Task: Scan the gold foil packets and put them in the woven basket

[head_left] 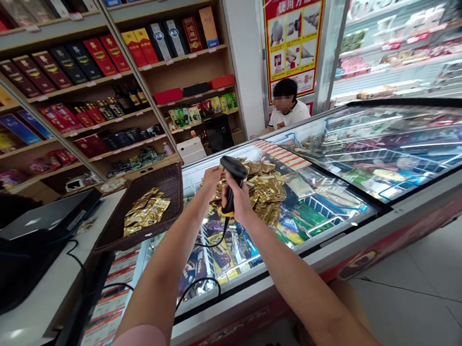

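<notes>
My right hand [238, 196] is wrapped around the grip of a black barcode scanner [234, 167] with yellow trim. Its cord loops down over the glass. My left hand [213, 177] is beside the scanner's head, fingers drawn together; the scanner partly hides them, and I cannot make out what they hold. Under and beyond both hands, a heap of small gold packets [266, 189] lies on the glass top of the freezer [322, 235]. To the left, a dark brown woven basket [111, 223] contains more gold packets [146, 211].
A counter [20, 293] with a dark flat device [46, 212] stands at left. Shelves [106, 81] of boxes and bottles line the back wall. Behind the freezer is a person in a white top [296, 114]. A lit display fridge [399, 40] stands at right.
</notes>
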Available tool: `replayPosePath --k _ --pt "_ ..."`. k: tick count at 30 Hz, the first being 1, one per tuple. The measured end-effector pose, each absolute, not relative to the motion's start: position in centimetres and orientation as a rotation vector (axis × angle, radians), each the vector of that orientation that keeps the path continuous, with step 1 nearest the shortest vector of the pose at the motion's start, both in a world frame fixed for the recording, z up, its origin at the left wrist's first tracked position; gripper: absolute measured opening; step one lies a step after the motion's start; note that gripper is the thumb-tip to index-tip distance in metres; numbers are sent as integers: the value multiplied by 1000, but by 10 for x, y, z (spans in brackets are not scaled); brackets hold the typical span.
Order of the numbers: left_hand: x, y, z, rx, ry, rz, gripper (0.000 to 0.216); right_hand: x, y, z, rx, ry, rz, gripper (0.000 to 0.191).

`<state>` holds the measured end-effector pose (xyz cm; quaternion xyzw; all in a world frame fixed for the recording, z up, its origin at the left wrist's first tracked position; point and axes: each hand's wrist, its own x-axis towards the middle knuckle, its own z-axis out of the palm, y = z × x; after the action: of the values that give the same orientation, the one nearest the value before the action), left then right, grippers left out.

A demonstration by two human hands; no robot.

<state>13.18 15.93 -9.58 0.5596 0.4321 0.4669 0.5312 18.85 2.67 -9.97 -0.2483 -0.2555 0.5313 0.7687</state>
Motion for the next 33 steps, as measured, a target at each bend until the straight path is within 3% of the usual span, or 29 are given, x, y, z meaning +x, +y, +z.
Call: replayPosePath --k 6,13,21,33 --pt "44 136 -71 1070 977 1311 4 184 22 -103 -586 -614 1239 50" --pt "-29 95 -92 891 821 1542 8 173 17 -113 -541 -740 1439 47" --pt "-40 81 -109 844 682 1655 8 166 7 -115 -544 -936 1681 48" --pt "-43 73 -115 804 701 1719 8 164 1 -114 -526 -1034 1671 42"
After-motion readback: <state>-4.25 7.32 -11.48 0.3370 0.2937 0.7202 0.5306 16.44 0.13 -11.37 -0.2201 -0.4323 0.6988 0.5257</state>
